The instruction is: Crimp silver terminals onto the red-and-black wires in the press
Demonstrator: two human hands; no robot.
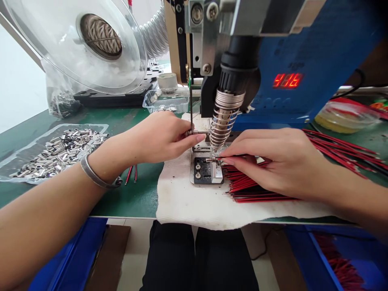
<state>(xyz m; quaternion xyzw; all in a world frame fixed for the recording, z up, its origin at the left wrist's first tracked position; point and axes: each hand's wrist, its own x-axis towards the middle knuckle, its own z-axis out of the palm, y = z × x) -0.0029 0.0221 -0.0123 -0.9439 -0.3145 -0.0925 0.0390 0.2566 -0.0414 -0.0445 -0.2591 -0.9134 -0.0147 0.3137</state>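
Note:
My right hand (273,161) pinches a thin red and black wire (239,156). The wire's tip meets a small silver metal connector (210,160), which lies on the black and silver fixture (206,178). Directly above is the spring-wrapped soldering iron (227,115), pointing down at the connector. My left hand (169,135) is closed, thumb and forefinger around the fitting of a thin metal feed tube (200,132) beside the iron. Its curled fingers are partly hidden. A bundle of red and black wires (251,190) lies under my right hand on a white cloth (188,206).
A clear tray (9,171) of silver connectors stands at left, with two short wires (135,173) nearby. Behind are a clear spool (130,72) and a small plastic tray (148,106). The blue machine (273,105) shows red digits. More wires (342,151) lie right.

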